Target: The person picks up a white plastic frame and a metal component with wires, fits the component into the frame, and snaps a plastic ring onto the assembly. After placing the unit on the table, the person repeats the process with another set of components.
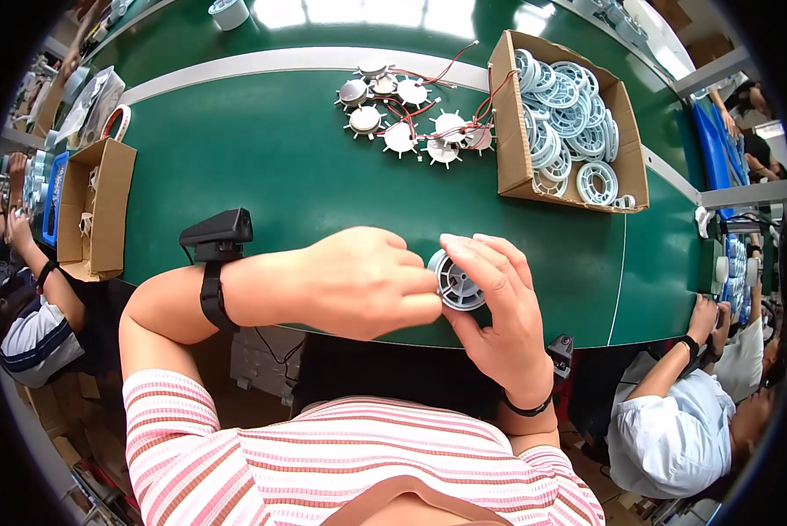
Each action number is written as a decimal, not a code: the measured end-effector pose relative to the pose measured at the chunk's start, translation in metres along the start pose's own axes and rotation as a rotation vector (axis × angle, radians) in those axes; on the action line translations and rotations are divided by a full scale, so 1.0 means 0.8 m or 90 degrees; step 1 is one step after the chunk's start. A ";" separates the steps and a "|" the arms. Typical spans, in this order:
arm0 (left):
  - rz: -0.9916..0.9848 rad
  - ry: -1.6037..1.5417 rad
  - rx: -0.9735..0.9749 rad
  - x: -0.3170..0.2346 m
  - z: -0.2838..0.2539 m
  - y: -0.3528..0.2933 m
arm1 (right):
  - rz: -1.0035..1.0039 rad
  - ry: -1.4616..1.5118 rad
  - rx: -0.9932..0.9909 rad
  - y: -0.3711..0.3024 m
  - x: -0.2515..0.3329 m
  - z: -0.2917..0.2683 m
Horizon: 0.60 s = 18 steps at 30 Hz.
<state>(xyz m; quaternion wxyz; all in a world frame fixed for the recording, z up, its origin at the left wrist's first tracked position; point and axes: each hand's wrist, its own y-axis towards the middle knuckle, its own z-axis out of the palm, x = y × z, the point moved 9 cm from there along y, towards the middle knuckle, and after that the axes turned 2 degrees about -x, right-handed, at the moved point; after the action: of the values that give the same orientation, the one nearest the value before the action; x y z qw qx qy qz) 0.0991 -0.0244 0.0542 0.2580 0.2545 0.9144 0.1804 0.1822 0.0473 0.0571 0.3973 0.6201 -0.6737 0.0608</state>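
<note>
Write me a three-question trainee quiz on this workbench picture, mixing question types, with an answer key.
1. True or false: the left hand and the right hand both grip one round grey ribbed part.
2. Multiple choice: the open cardboard box at upper right holds A) coiled cables, B) pale ring-shaped plastic parts, C) screws.
3. Fill in: the round spiked discs lying on the green table are joined by red ____.

Key: 1 true; 2 B; 3 wires.
</note>
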 end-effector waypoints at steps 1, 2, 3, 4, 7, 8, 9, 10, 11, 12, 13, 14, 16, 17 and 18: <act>-0.021 -0.040 0.005 0.008 0.003 -0.001 | -0.001 0.000 0.003 0.000 0.000 0.001; -0.023 -0.039 0.002 0.012 0.000 -0.002 | 0.005 0.010 -0.009 0.000 -0.002 0.001; -0.049 -0.044 0.002 0.021 -0.004 -0.002 | 0.014 0.020 -0.022 -0.001 -0.005 0.001; -0.075 -0.048 0.002 0.029 -0.008 -0.003 | 0.023 0.030 -0.036 -0.001 -0.007 0.000; -0.120 -0.089 0.000 0.039 -0.012 -0.001 | 0.072 0.003 -0.027 -0.003 -0.010 0.002; -0.139 -0.124 -0.004 0.042 -0.013 0.000 | 0.094 -0.009 -0.022 -0.003 -0.013 0.003; -0.158 -0.160 -0.008 0.045 -0.014 0.000 | 0.093 -0.008 -0.022 -0.002 -0.013 0.004; -0.158 -0.159 -0.008 0.045 -0.015 0.000 | 0.063 -0.016 -0.029 0.000 -0.009 0.003; -0.184 -0.204 -0.004 0.049 -0.014 -0.001 | 0.034 -0.025 -0.036 0.002 -0.006 0.003; -0.209 -0.249 0.000 0.054 -0.013 -0.003 | 0.005 -0.033 -0.043 0.002 -0.001 0.003; -0.234 -0.295 0.003 0.058 -0.012 -0.005 | 0.004 -0.033 -0.042 0.002 -0.001 0.003; -0.234 -0.295 0.003 0.060 -0.013 -0.005 | 0.005 -0.026 -0.040 0.002 -0.001 0.004; -0.242 -0.323 -0.028 0.066 -0.021 -0.005 | 0.007 -0.010 -0.035 0.001 -0.001 0.005; -0.246 -0.337 -0.044 0.070 -0.025 -0.005 | 0.007 -0.010 -0.035 0.001 -0.001 0.004; -0.246 -0.337 -0.044 0.074 -0.026 -0.006 | 0.008 -0.011 -0.034 0.002 -0.001 0.004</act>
<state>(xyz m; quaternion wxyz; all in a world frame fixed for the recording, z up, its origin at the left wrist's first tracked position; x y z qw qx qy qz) 0.0419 0.0009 0.0466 0.5246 0.1055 0.8403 0.0866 0.1796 0.0461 0.0550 0.4078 0.6055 -0.6822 0.0400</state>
